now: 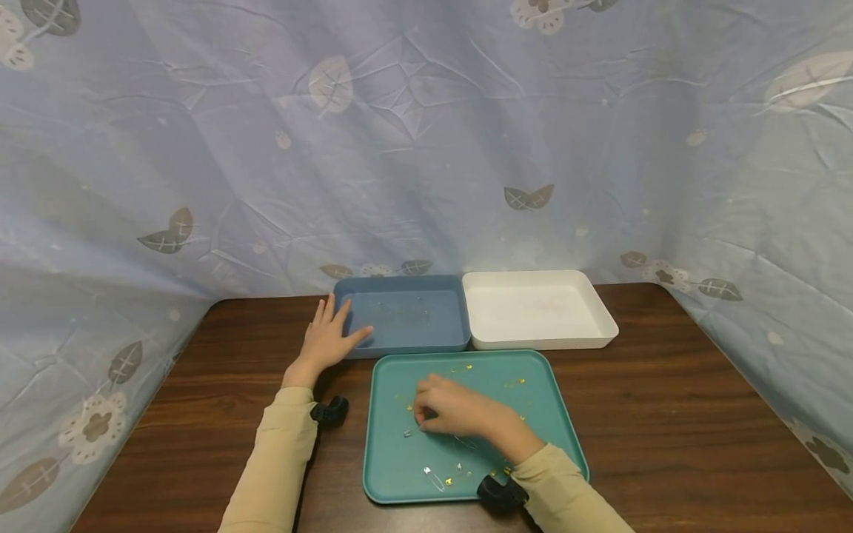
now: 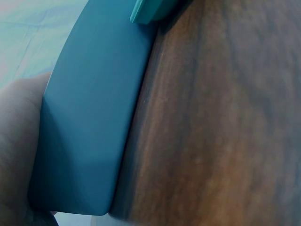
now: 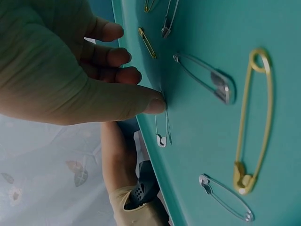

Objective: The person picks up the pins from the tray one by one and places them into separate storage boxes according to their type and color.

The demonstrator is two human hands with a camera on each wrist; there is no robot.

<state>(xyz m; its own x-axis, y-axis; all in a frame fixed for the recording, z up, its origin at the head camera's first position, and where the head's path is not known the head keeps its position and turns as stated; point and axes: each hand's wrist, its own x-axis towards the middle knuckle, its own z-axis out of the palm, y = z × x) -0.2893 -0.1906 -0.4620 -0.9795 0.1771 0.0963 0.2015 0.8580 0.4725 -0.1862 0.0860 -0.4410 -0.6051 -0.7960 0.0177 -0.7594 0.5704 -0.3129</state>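
Note:
My right hand (image 1: 453, 407) is low over the teal tray (image 1: 393, 474), its thumb and forefinger pinching one end of a silver safety pin (image 3: 162, 140). The forefinger is mostly hidden behind the thumb (image 3: 127, 101) in the right wrist view. Near it on the tray lie a large gold safety pin (image 3: 243, 179), a silver safety pin (image 3: 222, 86) and several smaller ones. My left hand (image 1: 325, 340), fingers spread, rests at the left side of the blue tray (image 1: 406, 337). The left wrist view shows that tray's outer wall (image 2: 89, 108) beside the hand.
A few thin pins (image 1: 421, 302) lie in the blue tray. To its right a white tray (image 1: 533, 314) stands against it, both behind the teal tray. All stand on a dark wooden table (image 1: 666, 414), with a patterned curtain (image 1: 413, 148) behind.

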